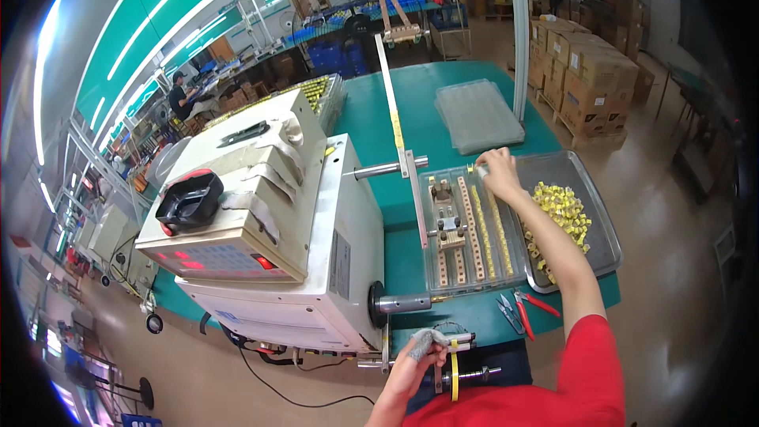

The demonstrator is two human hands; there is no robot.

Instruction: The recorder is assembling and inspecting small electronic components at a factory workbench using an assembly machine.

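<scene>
My right hand (498, 174) reaches over the far edge of a clear plastic tray (518, 265), fingers pinched together. What lies between them is too small to make out. Inside the tray run rows of small yellow pieces (481, 229) and tan strips with holes (464, 213). Low in front of me, my left hand (425, 360) is closed, with grey cloth (428, 341) around its fingers; whatever they grip is hidden. Beside it are a metal shaft (482, 374) and a loop of yellow tape (455, 375).
A white machine (356, 229) with a control box (237, 245) stands left, its spindle (407, 303) pointing right. A metal tray (605, 225) of loose yellow pieces (561, 209) lies right. Red-handled pliers (526, 316) and snips (510, 312) lie near. Stacked clear trays (478, 115) sit farther back.
</scene>
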